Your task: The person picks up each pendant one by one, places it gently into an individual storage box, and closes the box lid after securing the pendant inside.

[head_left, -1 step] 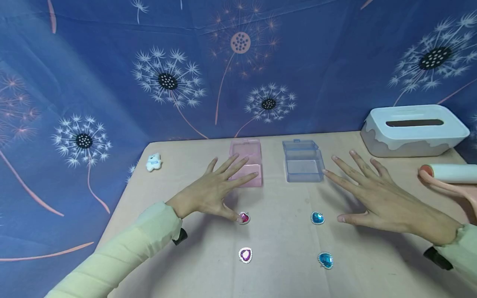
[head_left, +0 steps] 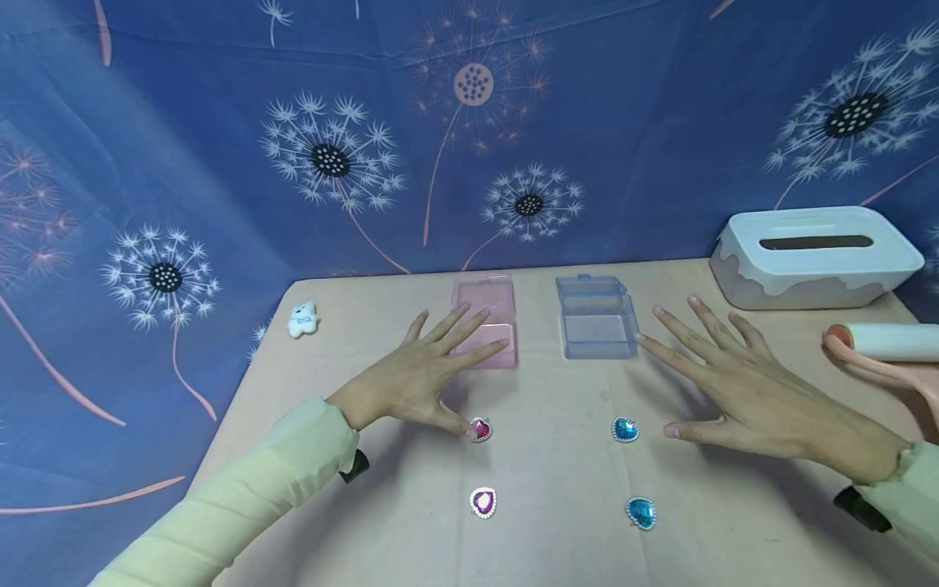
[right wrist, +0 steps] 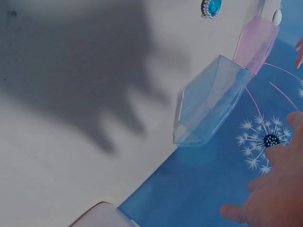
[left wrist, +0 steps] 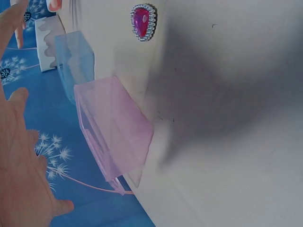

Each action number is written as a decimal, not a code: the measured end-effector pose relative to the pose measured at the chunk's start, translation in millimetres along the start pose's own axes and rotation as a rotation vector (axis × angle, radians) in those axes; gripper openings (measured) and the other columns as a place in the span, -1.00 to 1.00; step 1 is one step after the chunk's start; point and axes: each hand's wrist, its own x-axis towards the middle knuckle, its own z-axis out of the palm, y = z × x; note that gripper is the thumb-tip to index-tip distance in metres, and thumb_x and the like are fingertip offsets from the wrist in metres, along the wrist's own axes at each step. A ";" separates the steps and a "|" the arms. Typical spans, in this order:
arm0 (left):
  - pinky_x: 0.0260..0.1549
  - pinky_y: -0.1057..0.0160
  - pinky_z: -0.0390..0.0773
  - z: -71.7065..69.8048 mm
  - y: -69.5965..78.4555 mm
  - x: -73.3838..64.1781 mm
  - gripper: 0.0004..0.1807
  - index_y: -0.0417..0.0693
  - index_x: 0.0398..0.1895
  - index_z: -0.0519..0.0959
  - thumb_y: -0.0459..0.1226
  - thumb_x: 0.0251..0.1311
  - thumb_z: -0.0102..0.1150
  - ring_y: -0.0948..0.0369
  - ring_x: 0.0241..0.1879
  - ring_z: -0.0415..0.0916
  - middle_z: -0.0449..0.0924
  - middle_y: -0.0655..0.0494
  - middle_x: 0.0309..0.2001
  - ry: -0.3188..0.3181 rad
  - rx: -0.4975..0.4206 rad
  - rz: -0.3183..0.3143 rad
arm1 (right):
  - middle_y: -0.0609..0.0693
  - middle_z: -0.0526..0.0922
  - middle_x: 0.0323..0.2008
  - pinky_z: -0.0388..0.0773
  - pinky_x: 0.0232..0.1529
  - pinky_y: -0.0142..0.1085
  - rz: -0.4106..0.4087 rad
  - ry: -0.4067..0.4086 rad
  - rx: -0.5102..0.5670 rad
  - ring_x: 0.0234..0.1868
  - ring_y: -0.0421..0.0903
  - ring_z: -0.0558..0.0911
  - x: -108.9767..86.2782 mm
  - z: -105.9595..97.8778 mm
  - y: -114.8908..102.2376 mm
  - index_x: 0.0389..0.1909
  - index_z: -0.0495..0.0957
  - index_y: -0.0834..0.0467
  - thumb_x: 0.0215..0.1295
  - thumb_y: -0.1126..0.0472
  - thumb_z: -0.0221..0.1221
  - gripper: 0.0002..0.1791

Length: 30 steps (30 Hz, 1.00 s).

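With fingers spread wide, my left hand point(head_left: 418, 379) hovers over the table and holds nothing; in the head view its fingers partly cover an opened pink clear plastic box point(head_left: 486, 295). Its thumb tip overlaps a red-pink heart gem point(head_left: 482, 430) with a beaded rim; contact cannot be told. Nearer the front lies a purple heart gem point(head_left: 483, 503). My right hand point(head_left: 741, 387), also spread and holding nothing, is just right of an opened blue clear plastic box point(head_left: 597, 333). Two blue heart gems point(head_left: 625, 430) lie in front of that box. The left wrist view shows the pink box point(left wrist: 116, 127) from the side.
A white tissue box point(head_left: 814, 261) stands at the back right corner. In front of it lies a white roller point(head_left: 891, 341) with a pink handle. A small white bear figure point(head_left: 302, 319) sits at the back left. Blue dandelion cloth point(head_left: 440, 187) hangs behind the table.
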 end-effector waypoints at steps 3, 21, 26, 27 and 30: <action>0.35 -0.47 -0.23 1.1 -0.5 -1.4 0.24 0.43 0.53 -0.19 0.49 -0.21 0.18 -0.01 0.56 -0.43 -0.47 0.14 0.58 0.000 -0.005 -0.002 | -0.01 -0.22 0.57 -0.66 0.44 0.20 0.009 -0.011 0.009 0.55 0.08 -0.41 -0.5 1.2 -0.8 0.51 0.03 -0.13 -0.05 -0.32 0.33 0.11; 0.35 -0.47 -0.22 -0.8 -4.9 -13.1 0.25 0.44 0.53 -0.22 0.52 -0.22 0.14 0.01 0.55 -0.53 -0.54 0.18 0.57 -0.003 0.000 -0.053 | 0.01 -0.23 0.57 -0.62 0.46 0.16 -0.005 0.017 0.037 0.55 0.09 -0.40 1.0 -3.7 1.7 0.51 0.02 -0.08 -0.01 -0.24 0.35 0.09; 0.36 -0.46 -0.21 0.0 -5.1 -14.6 0.23 0.46 0.53 -0.22 0.50 -0.19 0.15 0.01 0.55 -0.52 -0.47 0.12 0.58 0.006 -0.011 -0.061 | 0.02 -0.24 0.57 -0.59 0.47 0.18 -0.002 0.015 0.052 0.55 0.10 -0.39 1.5 -3.5 0.9 0.52 0.02 -0.08 0.01 -0.22 0.34 0.08; 0.36 -0.46 -0.20 0.3 -5.4 -14.7 0.22 0.46 0.53 -0.22 0.49 -0.18 0.16 0.02 0.55 -0.51 -0.45 0.11 0.58 0.012 -0.022 -0.063 | 0.02 -0.24 0.57 -0.57 0.47 0.19 0.000 0.016 0.056 0.55 0.10 -0.39 1.4 -3.3 0.4 0.51 0.02 -0.07 0.02 -0.21 0.35 0.07; 0.36 -0.45 -0.16 1.7 -7.8 -13.7 0.20 0.42 0.54 -0.17 0.44 -0.15 0.22 0.02 0.56 -0.49 -0.41 0.12 0.58 0.042 -0.088 -0.067 | 0.02 -0.23 0.57 -0.50 0.47 0.24 0.016 0.021 0.091 0.56 0.09 -0.37 1.0 -3.1 -2.5 0.52 0.01 -0.07 0.05 -0.15 0.35 0.05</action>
